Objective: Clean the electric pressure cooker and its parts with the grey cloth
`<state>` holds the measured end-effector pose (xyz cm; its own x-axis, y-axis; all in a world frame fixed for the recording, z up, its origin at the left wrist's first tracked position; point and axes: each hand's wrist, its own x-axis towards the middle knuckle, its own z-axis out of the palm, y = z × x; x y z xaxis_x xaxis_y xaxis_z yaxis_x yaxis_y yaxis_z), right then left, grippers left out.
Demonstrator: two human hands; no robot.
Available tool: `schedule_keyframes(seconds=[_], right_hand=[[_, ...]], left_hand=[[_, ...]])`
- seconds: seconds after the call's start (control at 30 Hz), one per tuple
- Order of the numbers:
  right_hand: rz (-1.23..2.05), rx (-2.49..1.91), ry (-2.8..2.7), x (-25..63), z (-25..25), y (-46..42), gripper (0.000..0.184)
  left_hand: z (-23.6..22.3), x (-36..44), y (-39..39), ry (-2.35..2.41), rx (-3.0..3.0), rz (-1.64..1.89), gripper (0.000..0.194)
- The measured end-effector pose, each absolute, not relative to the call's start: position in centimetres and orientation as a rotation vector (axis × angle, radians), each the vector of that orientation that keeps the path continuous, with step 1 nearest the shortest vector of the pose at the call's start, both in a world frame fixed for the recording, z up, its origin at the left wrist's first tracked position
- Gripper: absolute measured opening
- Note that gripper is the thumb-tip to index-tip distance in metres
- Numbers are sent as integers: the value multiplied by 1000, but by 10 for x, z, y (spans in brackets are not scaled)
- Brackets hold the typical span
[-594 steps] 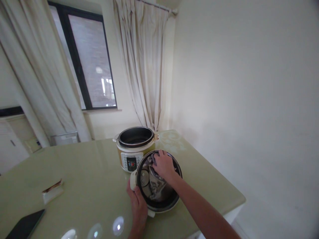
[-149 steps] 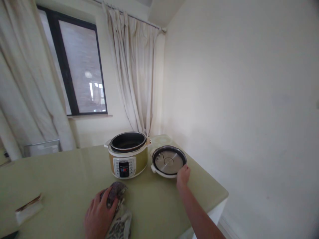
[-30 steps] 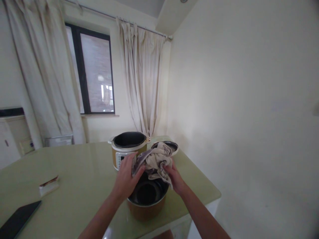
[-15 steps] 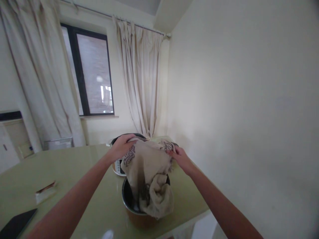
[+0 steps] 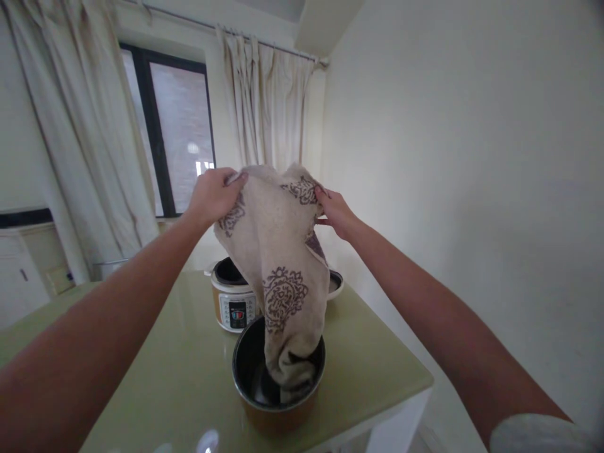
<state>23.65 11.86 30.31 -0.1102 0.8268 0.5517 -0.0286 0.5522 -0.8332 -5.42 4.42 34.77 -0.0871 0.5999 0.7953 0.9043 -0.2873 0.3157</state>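
Note:
A beige cloth (image 5: 283,251) with dark brown medallion patterns hangs between my two hands. My left hand (image 5: 216,194) pinches its upper left edge, and my right hand (image 5: 336,211) grips the upper right edge. The cloth's lower end lies bunched inside a dark-lined inner pot (image 5: 245,402), which stands on the table beneath it. Just behind, a white and gold electric cooker (image 5: 236,308) with a control panel stands with its top open, partly covered by the cloth.
A round lid-like piece (image 5: 336,284) sits behind the cloth on the right. The green tabletop (image 5: 184,377) ends at a corner on the right, near the wall (image 5: 448,157). Curtains (image 5: 268,100) and a window are at the back.
Both hands have risen, drawing the cloth upward and spreading it between them. The part that draped over the pot's front rim now rests inside the pot.

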Motion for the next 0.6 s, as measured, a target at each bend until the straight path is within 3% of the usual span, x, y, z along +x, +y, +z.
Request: schedule_keyframes(seconds=[0.2, 0.37, 0.47, 0.6], right_hand=[[668, -637, -1516, 249, 337, 132, 50], [450, -927, -1587, 255, 334, 115, 46], [348, -1053, -1514, 249, 323, 103, 47], [588, -1138, -1367, 235, 308, 98, 29]], left_hand=[[372, -73, 38, -1647, -1828, -1173, 49], [367, -84, 36, -1793, -2246, -1105, 49], [355, -84, 35, -2148, -2565, -1336, 39], [338, -79, 41, -2453, -2507, -1843, 16]])
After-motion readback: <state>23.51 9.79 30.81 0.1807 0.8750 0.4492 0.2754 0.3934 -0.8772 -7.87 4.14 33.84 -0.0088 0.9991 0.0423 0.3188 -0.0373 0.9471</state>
